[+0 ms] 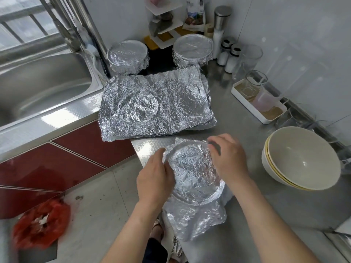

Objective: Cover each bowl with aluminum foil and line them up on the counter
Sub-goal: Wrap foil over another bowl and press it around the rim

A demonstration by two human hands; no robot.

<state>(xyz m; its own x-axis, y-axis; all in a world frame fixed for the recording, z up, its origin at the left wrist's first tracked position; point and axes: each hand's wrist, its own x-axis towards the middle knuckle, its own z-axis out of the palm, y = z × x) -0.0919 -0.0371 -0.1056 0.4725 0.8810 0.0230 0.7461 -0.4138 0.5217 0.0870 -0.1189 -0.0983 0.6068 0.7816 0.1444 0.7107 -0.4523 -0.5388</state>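
Note:
A bowl under a crumpled sheet of aluminum foil (191,173) stands near the counter's front edge. My left hand (154,179) presses the foil down along the bowl's left rim with curled fingers. My right hand (228,158) curls over the right rim and folds foil against it. Loose foil hangs toward me past the bowl. Two foil-covered bowls stand at the back, one on the left (127,56) and one on the right (192,49). A stack of used foil sheets (157,107) lies between them and my hands. Bare beige bowls (302,158) are stacked at the right.
A steel sink (41,82) with a tap lies at the left. A white tray with glass jars (258,99), salt shakers (228,56) and a spice rack (167,25) line the back and right wall. A red bag (41,223) sits on the floor.

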